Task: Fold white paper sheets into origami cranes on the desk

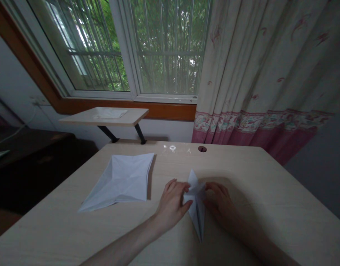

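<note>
A small white paper piece (196,210), folded into a narrow pointed shape, lies on the light wooden table (269,207) between my hands. My left hand (174,203) pinches its left side with thumb and fingers. From the other side, my right hand (218,203) holds the paper with its fingers curled onto it. A larger creased white paper (121,181), folded with pointed corners, lies flat to the left, apart from both hands.
A round cable hole (202,149) is at the table's far edge. Behind stands a small side table (105,116) with a white sheet on it, under a barred window. A floral curtain (269,74) hangs at the right. Dark furniture (33,162) is at the left.
</note>
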{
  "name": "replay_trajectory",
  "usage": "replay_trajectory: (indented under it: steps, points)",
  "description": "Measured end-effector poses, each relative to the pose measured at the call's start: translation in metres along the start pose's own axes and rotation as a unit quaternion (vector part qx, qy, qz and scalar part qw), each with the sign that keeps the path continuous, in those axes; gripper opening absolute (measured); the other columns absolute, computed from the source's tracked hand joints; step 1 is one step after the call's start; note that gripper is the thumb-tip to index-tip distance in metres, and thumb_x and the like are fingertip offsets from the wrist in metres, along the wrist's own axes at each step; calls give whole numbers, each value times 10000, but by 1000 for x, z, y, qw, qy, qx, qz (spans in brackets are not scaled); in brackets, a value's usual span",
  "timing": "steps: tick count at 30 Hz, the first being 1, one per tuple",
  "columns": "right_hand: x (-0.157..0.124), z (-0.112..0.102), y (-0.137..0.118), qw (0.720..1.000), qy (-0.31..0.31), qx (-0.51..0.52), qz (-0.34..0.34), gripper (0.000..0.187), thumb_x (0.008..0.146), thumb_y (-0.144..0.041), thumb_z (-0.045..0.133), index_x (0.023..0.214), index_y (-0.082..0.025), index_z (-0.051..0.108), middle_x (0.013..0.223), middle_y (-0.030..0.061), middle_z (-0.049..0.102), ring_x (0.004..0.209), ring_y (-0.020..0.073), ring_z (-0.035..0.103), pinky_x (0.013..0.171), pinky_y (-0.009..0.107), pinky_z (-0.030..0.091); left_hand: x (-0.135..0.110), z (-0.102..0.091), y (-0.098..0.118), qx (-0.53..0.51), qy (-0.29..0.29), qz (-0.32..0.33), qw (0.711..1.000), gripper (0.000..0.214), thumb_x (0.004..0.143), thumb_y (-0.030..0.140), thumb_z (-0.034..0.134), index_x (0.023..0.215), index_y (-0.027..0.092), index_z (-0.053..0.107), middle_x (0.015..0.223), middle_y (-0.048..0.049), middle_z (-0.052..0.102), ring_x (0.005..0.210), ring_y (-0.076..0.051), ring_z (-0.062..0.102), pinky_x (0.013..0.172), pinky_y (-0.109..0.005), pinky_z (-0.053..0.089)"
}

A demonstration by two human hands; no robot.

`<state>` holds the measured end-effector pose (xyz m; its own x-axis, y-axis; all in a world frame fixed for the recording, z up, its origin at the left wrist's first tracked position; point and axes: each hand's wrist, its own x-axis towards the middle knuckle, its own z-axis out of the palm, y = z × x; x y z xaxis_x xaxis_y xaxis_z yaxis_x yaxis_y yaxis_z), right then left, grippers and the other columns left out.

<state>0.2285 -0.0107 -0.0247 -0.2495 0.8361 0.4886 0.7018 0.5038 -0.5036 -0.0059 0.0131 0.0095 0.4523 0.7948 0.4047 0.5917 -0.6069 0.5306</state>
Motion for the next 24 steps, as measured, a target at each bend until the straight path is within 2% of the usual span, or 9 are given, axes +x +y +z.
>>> replay_trajectory:
  steps: [5,12,14,20,24]
  points:
    - [0,-2,-1,1000,-4,-12,-24,453,852,-75,472,1266,-260,489,1169,107,604,1123,280,558,934,497,498,0,-3,4,-15,-18,4,1000,384,726,154,675,1079,234,547,1064,-48,670,1059,-278,610,1121,-558,292]
    - [2,-7,-2,994,-36,-47,-91,390,839,-28,428,1130,-227,597,1065,88,663,1040,257,603,930,473,485,-2,-9,9,-48,-28,25,998,361,613,65,522,929,236,558,1026,-37,656,1069,-249,589,1123,-502,281]
    - [3,-12,-4,994,-37,-37,-100,405,857,-18,419,1150,-233,596,1088,90,671,1049,249,602,930,455,486,-2,-11,9,-49,-25,25,998,320,640,65,509,909,231,561,1020,-39,652,1058,-245,586,1104,-491,302]
    - [8,-24,-12,991,-51,-2,-127,339,922,-46,404,1133,-240,585,1083,77,691,1027,232,617,914,424,481,-1,-9,9,-36,-19,29,999,99,832,145,562,888,222,591,1004,-42,655,1012,-238,590,1019,-459,372]
    - [10,-27,-18,989,-76,-3,-124,272,959,-104,429,1114,-248,598,1053,62,703,1010,230,625,944,448,458,-2,-6,7,-24,-18,34,999,105,816,160,660,885,219,606,1009,-42,663,1000,-245,594,946,-435,418]
